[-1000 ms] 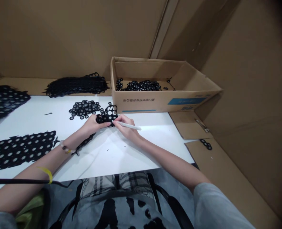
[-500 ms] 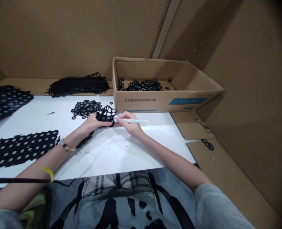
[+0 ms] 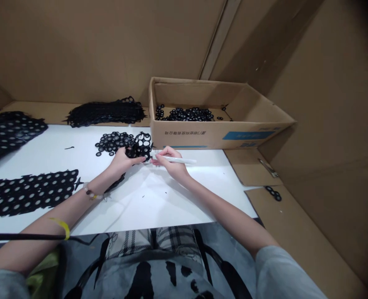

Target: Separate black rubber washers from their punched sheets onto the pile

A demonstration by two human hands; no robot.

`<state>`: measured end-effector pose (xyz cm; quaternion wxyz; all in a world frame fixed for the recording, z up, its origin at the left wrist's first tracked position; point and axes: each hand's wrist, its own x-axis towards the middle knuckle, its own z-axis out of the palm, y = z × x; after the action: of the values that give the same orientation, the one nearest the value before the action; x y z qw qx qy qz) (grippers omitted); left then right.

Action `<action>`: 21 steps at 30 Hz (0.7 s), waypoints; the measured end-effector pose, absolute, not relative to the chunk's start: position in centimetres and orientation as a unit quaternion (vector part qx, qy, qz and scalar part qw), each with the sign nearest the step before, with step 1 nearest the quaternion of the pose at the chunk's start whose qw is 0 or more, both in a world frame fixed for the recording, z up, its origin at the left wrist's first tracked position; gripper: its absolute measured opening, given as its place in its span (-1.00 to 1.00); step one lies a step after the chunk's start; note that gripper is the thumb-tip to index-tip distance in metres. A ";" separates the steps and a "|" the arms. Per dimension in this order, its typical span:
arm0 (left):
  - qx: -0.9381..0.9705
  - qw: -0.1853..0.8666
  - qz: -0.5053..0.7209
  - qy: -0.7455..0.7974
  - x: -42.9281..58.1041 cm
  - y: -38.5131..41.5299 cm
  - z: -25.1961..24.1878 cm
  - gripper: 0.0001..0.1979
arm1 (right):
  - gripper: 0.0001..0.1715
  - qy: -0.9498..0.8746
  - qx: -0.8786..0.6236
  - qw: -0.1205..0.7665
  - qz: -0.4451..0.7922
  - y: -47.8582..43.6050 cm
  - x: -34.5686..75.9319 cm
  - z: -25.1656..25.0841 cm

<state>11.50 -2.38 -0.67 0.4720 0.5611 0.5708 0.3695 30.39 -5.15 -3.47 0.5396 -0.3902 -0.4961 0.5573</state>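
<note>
My left hand [image 3: 122, 161] is closed on a black sheet with round holes [image 3: 143, 150], its thumb along the near edge. Part of that sheet hangs below my wrist. In my right hand [image 3: 173, 165] is a slim white pen-like tool [image 3: 185, 161], its rear end pointing right and its tip close to the sheet's right edge. Whether the tip touches the sheet I cannot tell. Just behind my left hand lies a heap of small black rings [image 3: 114, 141].
An open cardboard box [image 3: 215, 135] holding many black rings stands behind my right hand. Perforated black sheets lie at the left [image 3: 31, 193], far left [image 3: 9, 133] and back [image 3: 106, 113]. Joined rings [image 3: 273, 193] rest on cardboard at right. A black cable [image 3: 25, 236] crosses my left forearm.
The sheet's end in my left hand has turned a little, its holes now facing me more. The view has shifted slightly. Both hands keep their holds.
</note>
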 end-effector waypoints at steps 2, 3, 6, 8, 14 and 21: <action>0.570 0.465 0.362 0.572 11.5 -2.4 -0.7 -0.58 | -0.61 -0.502 -0.393 0.540 0.549 -5.1 30.4 -3.6; 0.574 0.463 0.360 0.571 11.4 -2.4 -0.7 -0.58 | -0.61 -0.504 -0.395 0.540 0.546 -5.1 30.4 -3.7; 0.587 0.465 0.366 0.552 11.4 -2.4 -0.7 -0.56 | -0.61 -0.517 -0.409 0.531 0.532 -5.1 30.4 -3.7; 0.594 0.481 0.377 0.524 11.4 -2.3 -0.7 -0.48 | -0.63 -0.536 -0.426 0.526 0.505 -5.3 30.4 -3.6; 0.614 0.484 0.376 0.497 11.4 -2.3 -0.5 -0.37 | -0.73 -0.562 -0.461 0.526 0.442 -6.1 29.7 -3.8; 0.635 0.490 0.360 0.476 11.5 -2.6 -0.2 -0.34 | -0.75 -0.578 -0.447 0.541 0.415 -6.2 29.5 -3.8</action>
<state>11.48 -2.58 -0.24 0.4897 0.6353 0.4762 0.3604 29.54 -6.18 -3.80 0.5415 -0.4475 -0.5783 0.4149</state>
